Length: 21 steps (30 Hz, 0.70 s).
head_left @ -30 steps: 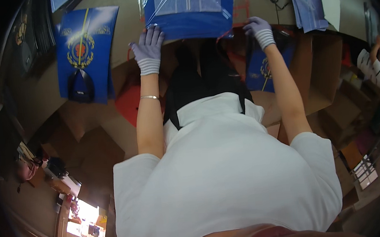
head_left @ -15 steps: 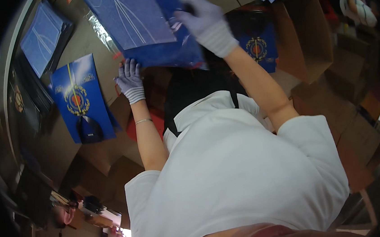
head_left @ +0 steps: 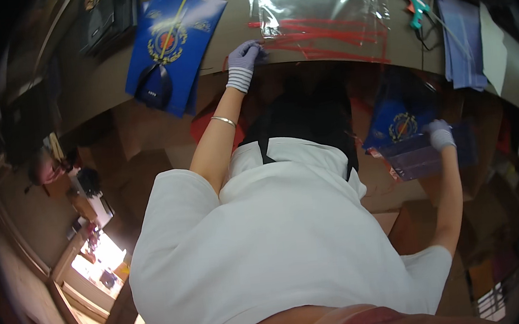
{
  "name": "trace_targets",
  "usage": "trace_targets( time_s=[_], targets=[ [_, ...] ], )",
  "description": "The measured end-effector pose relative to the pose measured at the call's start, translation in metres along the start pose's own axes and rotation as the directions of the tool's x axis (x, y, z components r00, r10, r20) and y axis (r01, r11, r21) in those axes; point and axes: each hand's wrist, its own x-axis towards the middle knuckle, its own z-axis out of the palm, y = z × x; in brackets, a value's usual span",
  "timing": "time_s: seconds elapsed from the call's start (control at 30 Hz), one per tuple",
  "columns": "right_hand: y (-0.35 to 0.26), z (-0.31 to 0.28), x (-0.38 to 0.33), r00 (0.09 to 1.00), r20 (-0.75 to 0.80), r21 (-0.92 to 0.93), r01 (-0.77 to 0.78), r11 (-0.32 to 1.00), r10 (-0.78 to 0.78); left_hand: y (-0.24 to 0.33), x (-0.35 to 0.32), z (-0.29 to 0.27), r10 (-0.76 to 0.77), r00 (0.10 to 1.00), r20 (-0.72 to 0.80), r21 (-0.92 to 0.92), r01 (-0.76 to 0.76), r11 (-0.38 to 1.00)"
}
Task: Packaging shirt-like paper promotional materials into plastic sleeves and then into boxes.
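Observation:
My right hand [head_left: 440, 134], in a pale lilac glove with a striped cuff, is low at the right, away from the table. It grips a flat blue package [head_left: 416, 157] in clear plastic, held beside a blue gift bag [head_left: 401, 119] with a gold emblem. My left hand [head_left: 243, 61], gloved alike, is at the table's front edge. Its bent fingertips are smeared, close to the left edge of a pile of clear plastic bags [head_left: 314, 9] with red strips; whether they pinch one is unclear. Left of it lies another blue gift bag [head_left: 169, 43] with a dark ribbon.
A teal glue gun [head_left: 414, 6] with a cord lies on the table [head_left: 222, 17] at the right. Beyond it are blue printed sheets [head_left: 460, 39] and a white sheet [head_left: 493, 46]. Dark folded bags [head_left: 112, 20] lie at the far left. Cardboard stands below the table.
The blue package has gone from above the table down to the lower right in my right hand. My left hand has moved right, beside the clear bags. The view has shifted.

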Motion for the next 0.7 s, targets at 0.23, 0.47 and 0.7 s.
trace_targets(
  time_s=[0.23, 0.47, 0.7],
  targets=[
    [-0.056, 0.054, 0.189, 0.982, 0.006, -0.286, 0.184, 0.940, -0.191, 0.024, 0.027, -0.101, 0.535, 0.839, -0.099, 0.978, 0.182, -0.103],
    [-0.119, -0.063, 0.157, 0.950, -0.072, 0.106, 0.310, 0.945, -0.304, 0.049, 0.001, -0.123, 0.652, 0.736, 0.183, 0.943, 0.057, -0.328],
    [-0.223, -0.205, 0.128, 0.770, -0.321, 0.884, 0.035, -0.466, -0.552, 0.068, -0.135, -0.069, 0.628, 0.683, 0.374, 0.912, -0.394, -0.115]
  ],
)
